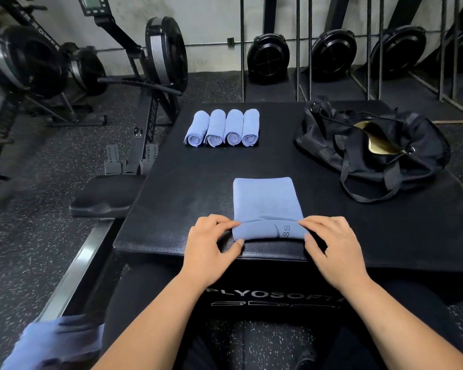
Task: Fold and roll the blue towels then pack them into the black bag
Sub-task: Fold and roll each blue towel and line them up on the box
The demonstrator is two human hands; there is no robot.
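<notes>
Hands first: I record the left hand point(211, 243) pinching the left end of the blue towel point(265, 201), thumb under the turned-up near edge and fingers curled on top. The right hand point(332, 244) pinches the right end the same way. The hands are apart, with the first turn of the roll stretched between them.

Left to right, I note:

1. A heap of loose towels point(54, 343), blue and blurred, at the lower left corner of the view. What it rests on I cannot tell.
2. A rowing machine point(155, 76) on the speckled floor, its seat point(104, 196) just beside the left edge of the box.
3. A black padded box point(185, 188) serving as the work surface.
4. Four rolled towels point(222, 128) in a row at the far side of the box top, touching side by side, with their spiral ends facing me.
5. The blue towel lies flat at the near middle, folded to a narrow strip, its near end rolled.
6. The black bag point(332, 153) on the far right of the box top, its zip open on a gold lining and its straps slack on the surface.
</notes>
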